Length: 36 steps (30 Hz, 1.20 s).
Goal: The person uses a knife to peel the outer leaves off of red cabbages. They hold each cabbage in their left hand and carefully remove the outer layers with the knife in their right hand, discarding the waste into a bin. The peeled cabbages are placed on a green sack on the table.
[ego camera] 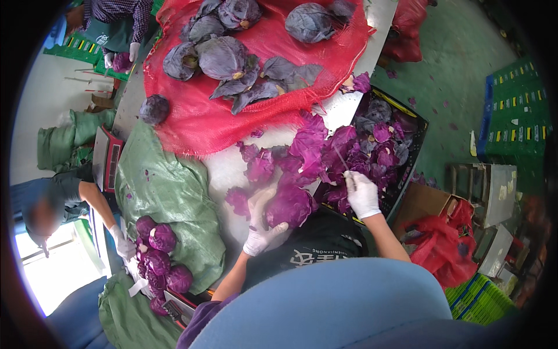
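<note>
My left hand (263, 224), in a white glove, holds a red cabbage (290, 206) with loosened outer leaves, close to the table's front edge. My right hand (362, 194), gloved too, grips a knife; its thin blade (340, 158) points up and left over a black crate (416, 137) of purple leaves and trimmings. The handle is hidden in my fingers. Loose purple leaves (307, 141) lie between the cabbage and the crate. Beyond them, whole cabbages with dull outer leaves (222, 57) rest on a red mesh sack (261, 118).
Green woven sacks (174, 192) and peeled cabbages (158, 261) lie at the left, where a person's gloved hand (123, 245) reaches in. Another person (115, 26) holds a cabbage at the upper left. A cardboard box (420, 207) and green crates (512, 109) stand right.
</note>
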Each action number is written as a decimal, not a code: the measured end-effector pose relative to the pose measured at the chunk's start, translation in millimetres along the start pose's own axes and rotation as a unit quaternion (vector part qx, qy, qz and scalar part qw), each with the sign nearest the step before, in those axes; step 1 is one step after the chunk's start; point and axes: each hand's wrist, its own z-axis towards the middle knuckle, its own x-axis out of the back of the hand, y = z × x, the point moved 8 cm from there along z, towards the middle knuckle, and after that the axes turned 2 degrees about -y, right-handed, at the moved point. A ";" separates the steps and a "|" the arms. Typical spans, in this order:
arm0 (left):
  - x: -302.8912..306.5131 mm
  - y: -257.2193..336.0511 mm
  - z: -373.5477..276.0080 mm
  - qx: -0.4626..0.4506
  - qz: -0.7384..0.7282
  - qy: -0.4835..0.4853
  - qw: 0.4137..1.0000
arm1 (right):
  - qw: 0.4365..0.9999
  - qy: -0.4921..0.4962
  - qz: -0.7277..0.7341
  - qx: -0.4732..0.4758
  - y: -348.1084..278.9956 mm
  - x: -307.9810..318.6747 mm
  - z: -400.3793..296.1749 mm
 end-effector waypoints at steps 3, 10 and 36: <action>2.2 -0.1 -3.5 0.044 0.049 -0.042 0.997 | 0.998 0.048 -0.027 -0.028 -14.0 23.9 2.1; -17.9 -28.9 -14.7 0.223 -0.420 0.087 0.875 | 0.965 -0.163 0.202 -0.022 -104.1 -8.6 -27.0; -43.9 -0.6 -7.6 0.288 -0.618 0.122 0.721 | 0.946 -0.207 0.236 -0.081 -98.6 -27.7 -14.7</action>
